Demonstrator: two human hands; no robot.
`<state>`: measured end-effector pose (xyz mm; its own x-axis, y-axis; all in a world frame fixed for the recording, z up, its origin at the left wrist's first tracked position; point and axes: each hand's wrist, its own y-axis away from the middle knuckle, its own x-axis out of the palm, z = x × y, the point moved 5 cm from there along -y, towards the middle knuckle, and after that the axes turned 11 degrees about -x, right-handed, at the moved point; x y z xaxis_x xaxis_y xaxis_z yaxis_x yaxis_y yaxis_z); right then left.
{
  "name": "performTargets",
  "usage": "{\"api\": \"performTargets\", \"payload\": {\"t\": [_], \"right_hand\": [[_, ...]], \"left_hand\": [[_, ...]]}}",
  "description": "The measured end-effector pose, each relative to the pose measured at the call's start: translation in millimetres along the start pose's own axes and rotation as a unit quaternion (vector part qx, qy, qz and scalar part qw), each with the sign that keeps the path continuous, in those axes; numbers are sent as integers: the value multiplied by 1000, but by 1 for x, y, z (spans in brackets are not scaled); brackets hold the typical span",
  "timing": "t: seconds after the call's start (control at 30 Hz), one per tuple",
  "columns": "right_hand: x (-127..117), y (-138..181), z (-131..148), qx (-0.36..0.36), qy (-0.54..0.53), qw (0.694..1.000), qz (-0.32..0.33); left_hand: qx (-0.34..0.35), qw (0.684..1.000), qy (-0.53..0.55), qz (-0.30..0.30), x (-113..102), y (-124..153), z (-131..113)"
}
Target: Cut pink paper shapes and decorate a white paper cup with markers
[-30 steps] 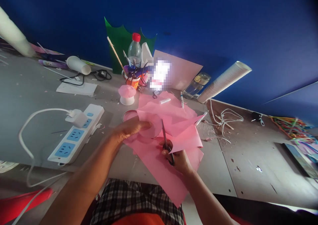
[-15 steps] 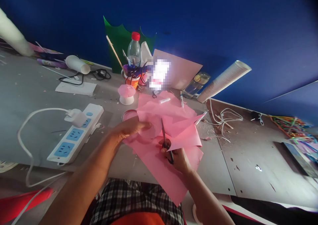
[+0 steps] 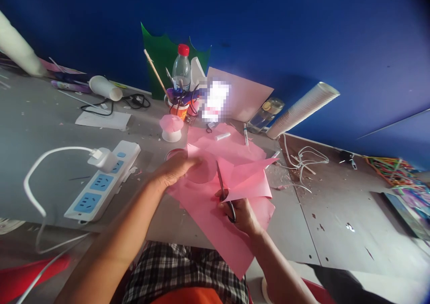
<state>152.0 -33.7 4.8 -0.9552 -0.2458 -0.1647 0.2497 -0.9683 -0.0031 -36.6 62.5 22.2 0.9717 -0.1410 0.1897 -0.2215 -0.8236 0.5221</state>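
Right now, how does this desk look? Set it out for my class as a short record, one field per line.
Left hand: thumb on top of pink paper
Right hand: holding scissors, blades at the pink paper
Blade opening: cannot tell
Under the hands: more pink sheets
Behind: red-capped bottle, orange cup with tools
Left side: power strip with a white adapter plugged in
Right side: stacked cups leaning toward the blue wall
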Motion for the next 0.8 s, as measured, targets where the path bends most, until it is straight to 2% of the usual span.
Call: {"api": "performTargets", "payload": {"t": [0.13,0.23,0.37,0.47,0.57,0.7,0.8], "right_hand": [[0,-3,12,-13,-4,1000,-21],[0,-6,17,-19,-7,999,-42],[1,-10,17,-15,-18,998,-66],[3,-11,18,-13,-36,996,-77],[5,-11,20,-14,-52,996,-75],[9,-11,21,-20,-66,996,-63],[11,-10,18,-19,-70,996,-58]], "left_hand": [[-11,991,101,87,14,-1,3],[47,971,182,146,25,3,1],[91,962,170,192,43,12,2],[89,971,142,173,53,18,5],[94,973,159,138,59,20,5],[76,969,225,65,56,12,10],[58,972,226,19,52,6,15]]}}
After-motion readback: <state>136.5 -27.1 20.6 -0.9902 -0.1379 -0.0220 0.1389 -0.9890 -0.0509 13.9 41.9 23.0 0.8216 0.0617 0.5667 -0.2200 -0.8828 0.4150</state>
